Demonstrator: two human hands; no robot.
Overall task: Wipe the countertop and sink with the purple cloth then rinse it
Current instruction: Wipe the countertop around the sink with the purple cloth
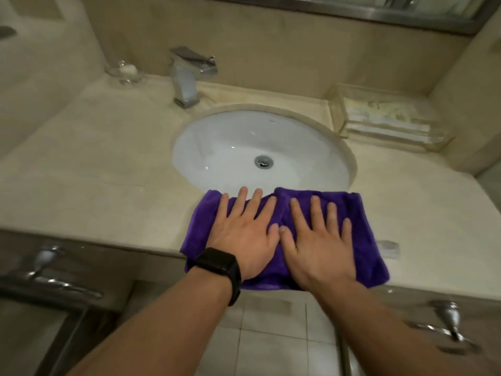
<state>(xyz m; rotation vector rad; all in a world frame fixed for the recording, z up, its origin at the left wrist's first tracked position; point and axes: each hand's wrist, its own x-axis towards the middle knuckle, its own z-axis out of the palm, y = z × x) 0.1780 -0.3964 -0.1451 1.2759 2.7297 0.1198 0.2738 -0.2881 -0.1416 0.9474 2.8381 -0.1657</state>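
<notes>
Purple cloth: one, laid flat on the beige countertop at its front edge, just before the white sink. Long axis ran left to right along the counter front. The far edge met the sink rim; the near edge overhung the counter front.

Left hand: fingers straight and spread, palm down, pressing the cloth's left half; black watch at the wrist.

Right hand: likewise flat and spread, pressing the right half, thumb tips nearly touching.

Faucet: chrome, behind the sink to the left.

Clear tray: back right of the counter.
</notes>
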